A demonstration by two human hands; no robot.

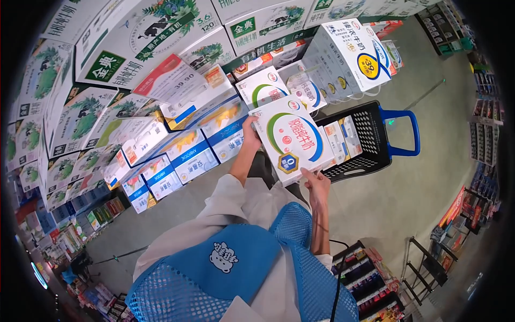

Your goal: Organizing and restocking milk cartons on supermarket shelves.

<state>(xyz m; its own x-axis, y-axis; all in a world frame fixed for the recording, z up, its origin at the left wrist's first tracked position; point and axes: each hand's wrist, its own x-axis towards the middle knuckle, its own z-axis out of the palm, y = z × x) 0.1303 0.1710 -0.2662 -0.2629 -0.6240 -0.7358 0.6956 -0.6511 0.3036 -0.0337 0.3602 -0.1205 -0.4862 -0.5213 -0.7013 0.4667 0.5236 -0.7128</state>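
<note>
Between my two hands is a white milk carton box [293,137] with a green and blue ring on its face. My left hand [251,133] grips its left edge near the upper corner. At the near right corner, my right hand [316,183] holds the lower edge. Just behind it, a similar white milk box [263,84] lies in the display. To the right, partly hidden by the held box, stands a black shopping basket [372,139] with a blue handle [414,133]. Several white boxes [342,139] are inside the basket.
Stacked green and white milk cases [161,36] rise in front and to the left. Blue and white yogurt boxes [193,157] line the display's lower edge. A large white milk case [354,56] juts out above the basket. At lower right stand shelves [362,277] and a black metal frame [426,265].
</note>
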